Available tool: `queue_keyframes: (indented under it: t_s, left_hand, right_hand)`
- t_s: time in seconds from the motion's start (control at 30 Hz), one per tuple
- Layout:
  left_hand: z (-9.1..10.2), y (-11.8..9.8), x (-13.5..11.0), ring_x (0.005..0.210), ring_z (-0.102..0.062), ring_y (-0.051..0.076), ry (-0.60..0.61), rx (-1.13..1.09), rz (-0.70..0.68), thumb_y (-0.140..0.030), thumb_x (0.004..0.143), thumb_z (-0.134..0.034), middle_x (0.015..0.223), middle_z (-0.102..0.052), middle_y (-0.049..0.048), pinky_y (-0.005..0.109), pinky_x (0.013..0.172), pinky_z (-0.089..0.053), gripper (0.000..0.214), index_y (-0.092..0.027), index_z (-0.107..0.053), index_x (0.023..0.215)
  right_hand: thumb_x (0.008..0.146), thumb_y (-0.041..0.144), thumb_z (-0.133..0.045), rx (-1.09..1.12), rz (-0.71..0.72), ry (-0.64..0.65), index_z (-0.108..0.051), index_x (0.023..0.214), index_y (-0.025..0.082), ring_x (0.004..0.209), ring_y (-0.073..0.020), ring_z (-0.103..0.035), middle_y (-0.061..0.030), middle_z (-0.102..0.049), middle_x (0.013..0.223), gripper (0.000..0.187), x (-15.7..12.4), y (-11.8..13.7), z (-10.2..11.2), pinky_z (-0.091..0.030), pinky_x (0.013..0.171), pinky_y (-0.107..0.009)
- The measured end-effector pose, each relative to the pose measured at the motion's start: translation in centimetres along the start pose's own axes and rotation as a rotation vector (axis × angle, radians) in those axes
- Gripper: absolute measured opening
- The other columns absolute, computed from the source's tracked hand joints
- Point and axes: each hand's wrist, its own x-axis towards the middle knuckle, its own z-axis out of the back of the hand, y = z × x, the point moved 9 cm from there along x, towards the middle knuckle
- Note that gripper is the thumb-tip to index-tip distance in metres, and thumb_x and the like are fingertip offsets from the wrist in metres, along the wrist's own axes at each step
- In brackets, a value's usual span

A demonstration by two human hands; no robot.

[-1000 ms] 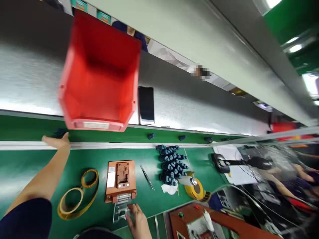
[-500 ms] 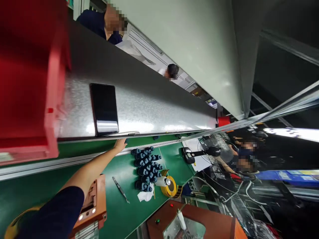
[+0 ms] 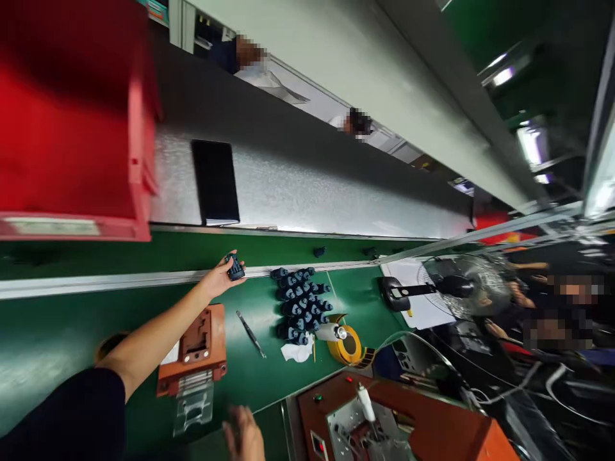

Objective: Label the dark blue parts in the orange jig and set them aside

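My left hand (image 3: pixel 221 276) is closed around a dark blue-black moulded plastic part (image 3: pixel 235 267), held above the pale rail at the back of the green bench. My right hand (image 3: pixel 246 436) shows at the bottom edge, blurred, with thumb and fingers apart and nothing visible in it. Between the two hands sits an orange-brown fixture (image 3: pixel 196 342) with a shaped recess and a clear plate at its front. Metal tweezers (image 3: pixel 250 334) lie to its right. Further right, several similar dark parts (image 3: pixel 302 304) stand grouped in rows.
A yellow tape roll (image 3: pixel 346 346), a white bottle (image 3: pixel 330 331) and a white cloth (image 3: pixel 296 351) lie beside the group. A brown machine (image 3: pixel 408 410) stands in front. Above the bench runs a metal shelf (image 3: pixel 298 186) with a phone (image 3: pixel 215 182) and a red bin (image 3: pixel 72 128). A fan (image 3: pixel 451 286) stands right.
My left hand has come back from under the shelf edge, and the dark plastic part now shows in it. My right hand has entered at the bottom. The camera view has shifted.
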Motion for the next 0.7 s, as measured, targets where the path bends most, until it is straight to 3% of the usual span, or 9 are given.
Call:
queue_keyframes:
  t_s: [0.07, 0.13, 0.23, 0.37, 0.43, 0.53, 0.7]
  left_hand:
    - [0.7, -0.1, -4.8, 0.093, -0.07, 0.021, 0.001, -0.085, 0.019, -0.052, 0.091, -0.062, 0.102, -0.069, 0.0075, 0.046, 0.087, -0.056, 0.043, -0.024, -0.058, 0.123]
    - [1.4, 0.7, -9.0, 0.079, -0.07, 0.019, -0.028, -0.15, 0.037, -0.057, 0.091, -0.058, 0.088, -0.069, 0.0074, 0.038, 0.076, -0.059, 0.045, -0.019, -0.062, 0.115]
    - [2.1, 3.1, -14.4, 0.065, -0.066, 0.015, -0.08, -0.225, 0.067, -0.055, 0.09, -0.061, 0.074, -0.066, 0.006, 0.026, 0.06, -0.054, 0.042, -0.014, -0.065, 0.094]
    - [2.5, 6.9, -20.3, 0.065, -0.066, 0.014, -0.142, -0.281, 0.08, -0.057, 0.087, -0.063, 0.077, -0.067, 0.0069, 0.024, 0.059, -0.054, 0.045, -0.012, -0.065, 0.092]
    - [2.8, 8.5, -22.7, 0.065, -0.067, 0.015, -0.202, -0.274, 0.053, -0.058, 0.086, -0.064, 0.078, -0.069, 0.0077, 0.027, 0.063, -0.057, 0.048, -0.011, -0.066, 0.097]
    - [3.2, 10.4, -25.6, 0.069, -0.07, 0.017, -0.301, -0.24, 0.001, -0.053, 0.086, -0.066, 0.085, -0.073, 0.0105, 0.028, 0.067, -0.058, 0.045, -0.01, -0.067, 0.1]
    - [2.7, 13.5, -28.4, 0.06, -0.067, 0.016, -0.392, -0.2, 0.012, -0.05, 0.091, -0.061, 0.074, -0.071, 0.0083, 0.027, 0.059, -0.056, 0.04, -0.011, -0.068, 0.1]
  right_hand:
    - [0.093, 0.032, -0.055, 0.066, 0.034, 0.012, -0.07, 0.106, 0.021, 0.094, -0.0295, -0.073, -0.0113, -0.075, 0.098, 0.022, 2.4, 1.4, 0.9, -0.06, 0.081, -0.041]
    - [0.096, 0.032, -0.05, 0.161, 0.067, 0.051, -0.069, 0.104, 0.02, 0.087, -0.0255, -0.072, -0.0101, -0.074, 0.095, 0.023, 4.9, 3.5, 2.3, -0.059, 0.077, -0.037]
    - [0.098, 0.032, -0.048, 0.298, 0.138, 0.091, -0.068, 0.104, 0.02, 0.092, -0.0225, -0.069, -0.0093, -0.072, 0.099, 0.024, 7.8, 7.0, 4.4, -0.056, 0.084, -0.035]
    - [0.097, 0.035, -0.053, 0.458, 0.24, 0.108, -0.064, 0.113, 0.021, 0.097, -0.0219, -0.066, -0.0097, -0.069, 0.107, 0.025, 8.9, 10.1, 5.6, -0.055, 0.088, -0.037]
    - [0.093, 0.037, -0.061, 0.488, 0.349, 0.154, -0.058, 0.126, 0.023, 0.114, -0.0248, -0.061, -0.0112, -0.063, 0.122, 0.037, 8.5, 11.3, 5.4, -0.052, 0.098, -0.042]
    - [0.083, 0.039, -0.074, 0.486, 0.49, 0.292, -0.044, 0.143, 0.026, 0.135, -0.0287, -0.045, -0.0125, -0.05, 0.143, 0.069, 7.4, 12.1, 4.0, -0.041, 0.112, -0.048]
    - [0.074, 0.031, -0.08, 0.439, 0.597, 0.541, -0.027, 0.154, 0.025, 0.146, -0.0293, -0.031, -0.0134, -0.033, 0.157, 0.095, 5.4, 11.4, 1.1, -0.033, 0.119, -0.05]
